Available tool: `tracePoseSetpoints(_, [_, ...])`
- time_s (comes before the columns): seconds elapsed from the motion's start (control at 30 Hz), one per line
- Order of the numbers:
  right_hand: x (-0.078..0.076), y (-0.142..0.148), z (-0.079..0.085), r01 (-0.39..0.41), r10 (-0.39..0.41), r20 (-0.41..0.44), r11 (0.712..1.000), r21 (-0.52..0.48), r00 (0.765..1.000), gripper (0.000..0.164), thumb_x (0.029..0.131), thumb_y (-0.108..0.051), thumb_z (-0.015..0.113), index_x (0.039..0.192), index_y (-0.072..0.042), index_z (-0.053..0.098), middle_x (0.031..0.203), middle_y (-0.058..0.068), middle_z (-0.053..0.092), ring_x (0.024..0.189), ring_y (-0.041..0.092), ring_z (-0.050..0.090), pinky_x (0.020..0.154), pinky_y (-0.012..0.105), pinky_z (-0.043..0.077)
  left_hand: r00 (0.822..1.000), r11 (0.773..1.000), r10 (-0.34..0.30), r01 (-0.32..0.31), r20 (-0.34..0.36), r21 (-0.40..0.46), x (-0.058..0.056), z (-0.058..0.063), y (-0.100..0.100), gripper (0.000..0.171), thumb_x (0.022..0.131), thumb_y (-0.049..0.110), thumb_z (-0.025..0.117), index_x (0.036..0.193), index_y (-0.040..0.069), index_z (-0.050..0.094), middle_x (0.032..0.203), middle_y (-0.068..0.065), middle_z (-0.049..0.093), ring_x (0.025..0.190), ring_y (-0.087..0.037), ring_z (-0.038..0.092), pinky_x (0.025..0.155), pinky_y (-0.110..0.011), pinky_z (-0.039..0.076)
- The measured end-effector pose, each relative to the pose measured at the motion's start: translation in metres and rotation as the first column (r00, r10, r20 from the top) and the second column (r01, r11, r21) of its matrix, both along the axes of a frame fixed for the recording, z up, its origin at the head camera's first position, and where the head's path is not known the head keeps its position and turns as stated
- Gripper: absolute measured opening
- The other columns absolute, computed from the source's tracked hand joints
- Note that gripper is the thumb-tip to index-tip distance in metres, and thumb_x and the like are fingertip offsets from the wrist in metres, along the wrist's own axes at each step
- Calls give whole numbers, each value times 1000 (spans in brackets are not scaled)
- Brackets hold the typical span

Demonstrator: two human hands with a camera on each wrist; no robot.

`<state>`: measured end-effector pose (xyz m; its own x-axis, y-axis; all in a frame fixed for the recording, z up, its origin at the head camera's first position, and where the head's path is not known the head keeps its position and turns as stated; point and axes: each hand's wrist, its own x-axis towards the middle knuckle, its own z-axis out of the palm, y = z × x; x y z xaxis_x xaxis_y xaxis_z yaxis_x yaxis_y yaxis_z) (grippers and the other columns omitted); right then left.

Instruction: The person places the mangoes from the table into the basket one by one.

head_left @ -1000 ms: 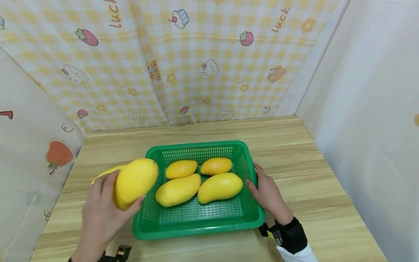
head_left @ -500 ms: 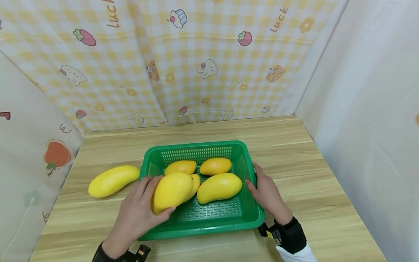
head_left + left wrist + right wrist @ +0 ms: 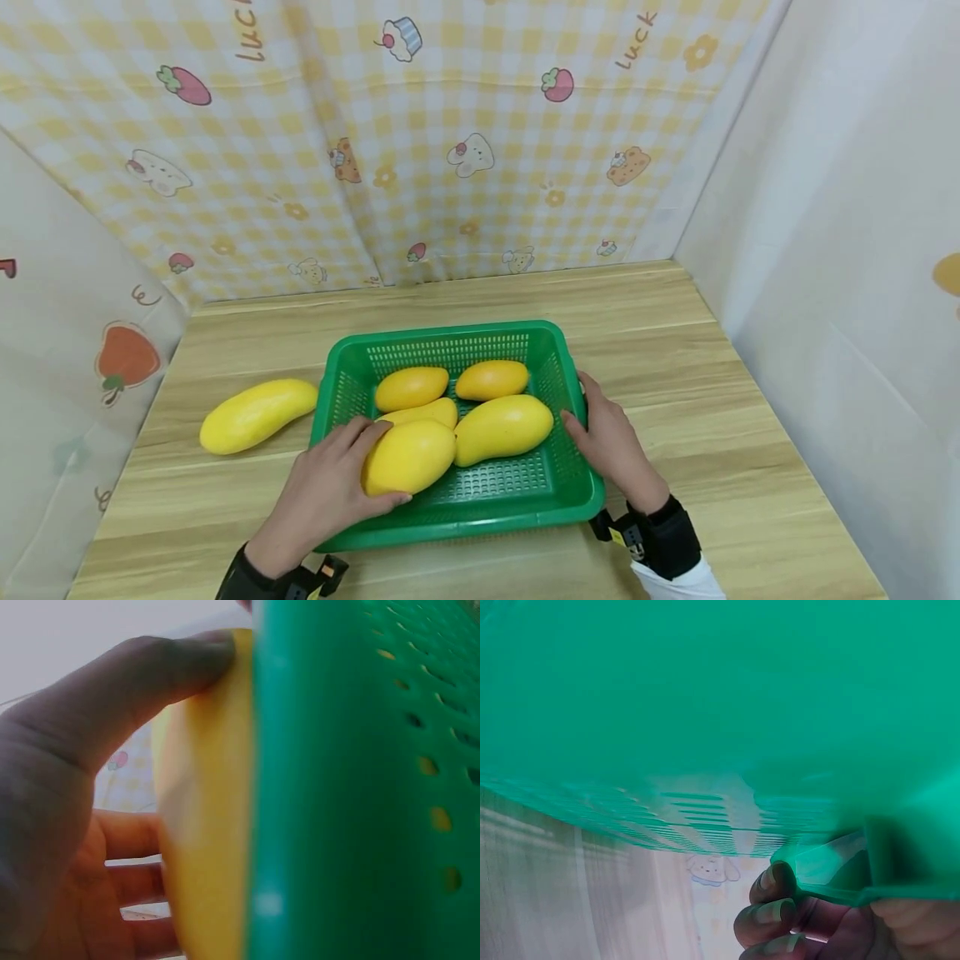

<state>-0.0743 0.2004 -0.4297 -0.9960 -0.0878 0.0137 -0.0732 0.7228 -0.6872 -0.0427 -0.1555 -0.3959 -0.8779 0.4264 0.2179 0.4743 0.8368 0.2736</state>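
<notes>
My left hand (image 3: 330, 487) grips a yellow mango (image 3: 411, 457) low in the front left of a green plastic basket (image 3: 461, 529). In the left wrist view the thumb (image 3: 150, 679) and fingers lie on opposite sides of that mango (image 3: 202, 810), behind the basket wall. A second mango (image 3: 431, 412), partly covered, lies just behind it. To its right is a large mango (image 3: 504, 429); two smaller orange-yellow mangoes, the left one (image 3: 412, 388) and the right one (image 3: 492, 380), sit at the back. My right hand (image 3: 615, 442) holds the basket's right rim, fingers curled under it in the right wrist view.
Another long yellow mango (image 3: 258, 415) lies on the wooden table (image 3: 705, 400) left of the basket. A checked cloth (image 3: 450, 167) hangs behind the table, and white cloths hang at both sides.
My left hand has carried its mango rightward from beside the basket and lowered it in. The mango left on the table came into full view. My right hand stays on the rim.
</notes>
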Motion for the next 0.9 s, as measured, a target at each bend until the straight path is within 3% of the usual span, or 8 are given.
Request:
tracePoseSetpoints(0.17, [0, -1, 1, -2, 2, -4, 1000, 2, 1000, 64, 93, -11, 62, 145, 6, 28, 94, 15, 63, 77, 25, 63, 61, 36, 53, 996, 999, 5, -2, 92, -37, -1, -3, 1, 81, 61, 65, 79, 118, 10, 64, 104, -3, 58, 89, -22, 59, 64, -37, 50])
tracePoseSetpoints(0.43, [0, 0, 1, -2, 2, 2, 1000, -3, 1000, 65, 93, -11, 61, 145, 6, 27, 95, 17, 63, 78, 26, 63, 61, 36, 53, 984, 998, -18, 29, 179, -56, -3, -3, 0, 86, 59, 70, 75, 122, 12, 63, 104, -1, 56, 87, -18, 56, 63, -33, 47])
tracePoseSetpoints(0.67, [-1, 1, -1, -14, 14, 0, 1000, -9, 1000, 65, 93, -11, 61, 145, 7, 27, 97, 18, 63, 80, 26, 64, 61, 36, 53, 977, 994, -68, 83, 200, -67, -2, -1, -3, 81, 59, 65, 78, 121, 14, 66, 105, 1, 55, 86, -19, 54, 64, -32, 45])
tracePoseSetpoints(0.77, [-1, 1, -1, -12, 12, 2, 1000, -17, 1000, 65, 93, -11, 61, 145, 7, 26, 96, 18, 63, 79, 26, 64, 60, 35, 53, 977, 993, -77, 92, 197, -69, -2, -1, -3, 76, 65, 69, 71, 119, 16, 67, 105, 4, 55, 87, -18, 54, 65, -32, 45])
tracePoseSetpoints(0.9, [0, 0, -1, -8, 9, 7, 1000, -22, 1000, 65, 93, -11, 61, 145, 7, 26, 96, 18, 63, 78, 26, 64, 59, 35, 53, 975, 993, -72, 90, 211, -75, 0, 0, 0, 66, 74, 62, 71, 120, 15, 66, 108, 1, 58, 92, -21, 57, 70, -38, 48])
